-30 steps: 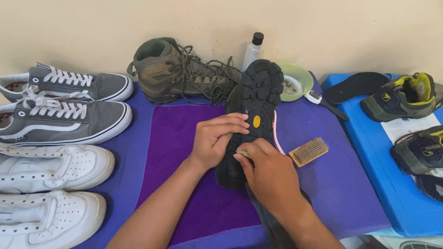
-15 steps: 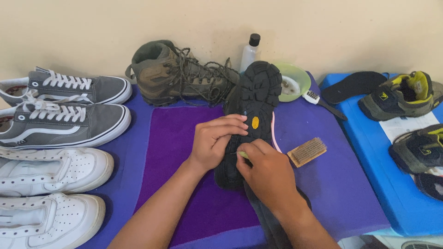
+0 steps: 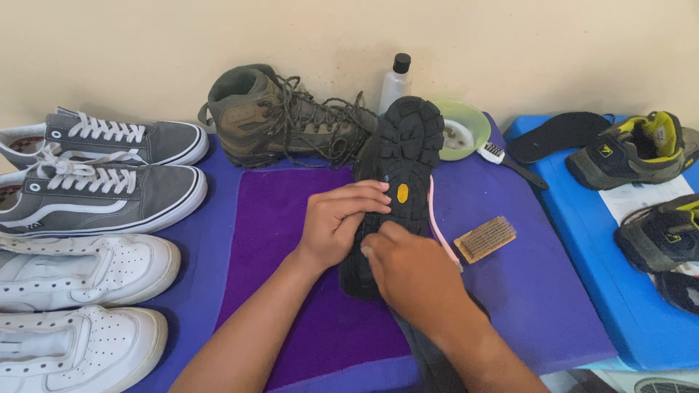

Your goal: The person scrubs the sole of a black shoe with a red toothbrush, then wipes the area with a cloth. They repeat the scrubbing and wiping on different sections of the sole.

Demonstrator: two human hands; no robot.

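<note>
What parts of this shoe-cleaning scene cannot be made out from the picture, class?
Head view only:
- Whatever the right hand presses on the black boot sole: covered by its own fingers.
- The boot's upper: it faces down, under the sole and the left hand.
- The dark shoes on the blue box: cut by the right edge.
- The white sneakers: cut by the left edge.

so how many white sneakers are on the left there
2. One white sneaker lies below the grey pair; the other white sneaker sits nearest the camera, cut by the frame edge. More may lie out of view.
</note>
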